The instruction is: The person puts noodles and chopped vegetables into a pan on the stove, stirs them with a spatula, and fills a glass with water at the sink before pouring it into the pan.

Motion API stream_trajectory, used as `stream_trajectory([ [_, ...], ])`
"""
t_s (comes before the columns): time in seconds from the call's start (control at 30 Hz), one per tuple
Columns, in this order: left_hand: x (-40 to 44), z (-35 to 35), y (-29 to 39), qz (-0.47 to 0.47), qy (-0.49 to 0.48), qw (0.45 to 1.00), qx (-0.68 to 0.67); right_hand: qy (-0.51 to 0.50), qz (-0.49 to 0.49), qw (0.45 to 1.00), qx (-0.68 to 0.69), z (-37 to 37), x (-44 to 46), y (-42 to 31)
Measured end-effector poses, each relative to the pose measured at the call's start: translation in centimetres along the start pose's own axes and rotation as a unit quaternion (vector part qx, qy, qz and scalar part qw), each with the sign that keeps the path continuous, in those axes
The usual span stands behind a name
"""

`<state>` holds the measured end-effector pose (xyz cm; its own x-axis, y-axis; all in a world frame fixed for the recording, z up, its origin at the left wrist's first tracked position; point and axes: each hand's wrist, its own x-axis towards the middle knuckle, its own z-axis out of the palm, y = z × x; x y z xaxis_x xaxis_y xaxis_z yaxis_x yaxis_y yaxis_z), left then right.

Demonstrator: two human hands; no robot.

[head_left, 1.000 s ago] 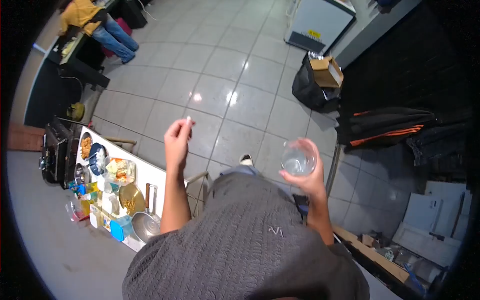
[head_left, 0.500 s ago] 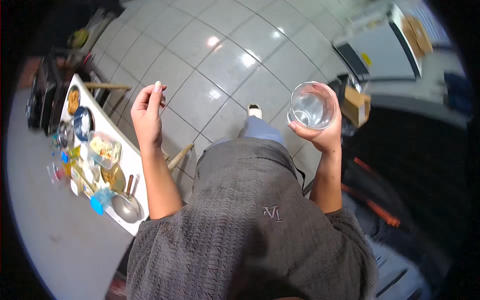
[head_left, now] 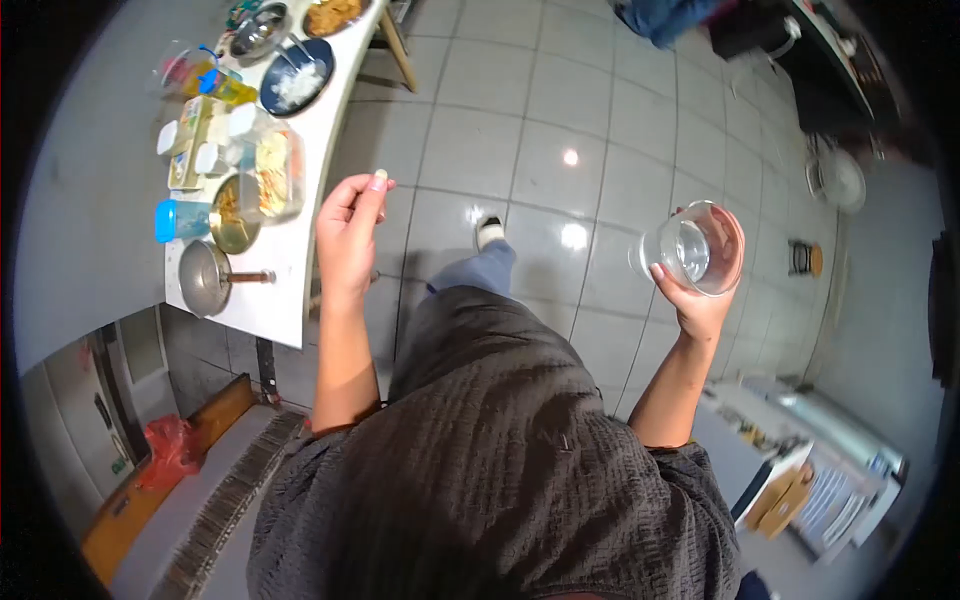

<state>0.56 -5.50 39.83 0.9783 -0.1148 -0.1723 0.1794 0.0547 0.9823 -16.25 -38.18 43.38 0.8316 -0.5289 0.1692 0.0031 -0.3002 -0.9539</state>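
My right hand [head_left: 703, 312] is wrapped round a clear drinking glass [head_left: 682, 250], held out over the floor on the right. The glass is tilted, and I cannot tell whether there is liquid in it. My left hand [head_left: 348, 240] is raised beside the table's edge, fingers curled and thumb pressed to the index finger. Nothing shows in it. Nearest to it on the white table [head_left: 285, 310] are a clear container of pale and orange food [head_left: 275, 172] and a metal pan with a brown handle [head_left: 205, 278].
Also on the table are a dark plate with white food [head_left: 298, 85], a blue-lidded container [head_left: 180, 220] and a yellow bottle [head_left: 228, 88]. Tiled floor [head_left: 470, 140] stretches ahead. A white fan [head_left: 838, 180] stands far right; a person's blue-clad legs [head_left: 665, 20] show at the top.
The view has swung round to the right, with the table now higher on the left and the white appliance lower right. My right hand still holds the glass; my left stays curled.
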Motion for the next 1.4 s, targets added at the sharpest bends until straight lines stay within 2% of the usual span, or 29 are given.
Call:
stream_trajectory([
  [0.1,6.9,0.5,1.7,-0.010,0.059,0.998,-0.007,-0.016,-0.040,0.999,0.015,2.9,9.4,1.2],
  [0.2,12.0,2.1,4.8,0.038,0.081,0.996,-0.014,-0.032,-0.062,0.997,0.032,5.1,16.9,0.5],
  [0.3,16.7,3.6,6.9,0.060,0.109,0.992,0.003,-0.067,-0.045,0.995,0.065,7.5,24.0,0.3],
  [0.47,25.6,6.3,7.1,0.068,0.127,0.989,-0.014,-0.130,-0.052,0.985,0.103,11.1,36.5,2.7],
  [0.57,31.7,8.4,7.0,0.065,0.177,0.982,-0.011,-0.161,-0.065,0.978,0.117,13.6,45.3,4.2],
  [0.67,37.2,10.4,7.5,0.054,0.213,0.975,-0.023,-0.192,-0.131,0.969,0.079,15.3,54.2,4.3],
  [0.77,43.0,12.3,8.8,0.050,0.272,0.960,-0.045,-0.222,-0.138,0.960,0.096,17.8,63.5,3.3],
  [0.87,47.5,14.3,10.9,0.071,0.289,0.954,-0.044,-0.263,-0.146,0.946,0.122,21.2,71.6,1.4],
  [1.0,53.6,13.3,11.6,0.063,0.331,0.941,-0.033,-0.317,-0.176,0.925,0.116,28.8,81.4,-0.7],
  [1.07,57.0,11.6,10.7,0.073,0.349,0.933,-0.044,-0.316,-0.216,0.915,0.129,33.3,85.2,-1.7],
  [1.2,65.2,8.0,10.0,0.077,0.378,0.918,-0.094,-0.372,-0.219,0.895,0.114,43.5,91.9,-4.4],
  [1.23,67.5,6.5,9.9,0.080,0.380,0.915,-0.105,-0.362,-0.249,0.891,0.117,46.6,93.5,-4.7],
  [1.4,74.9,1.4,12.4,0.088,0.412,0.901,-0.107,-0.421,-0.228,0.871,0.112,59.4,98.7,-8.3],
])
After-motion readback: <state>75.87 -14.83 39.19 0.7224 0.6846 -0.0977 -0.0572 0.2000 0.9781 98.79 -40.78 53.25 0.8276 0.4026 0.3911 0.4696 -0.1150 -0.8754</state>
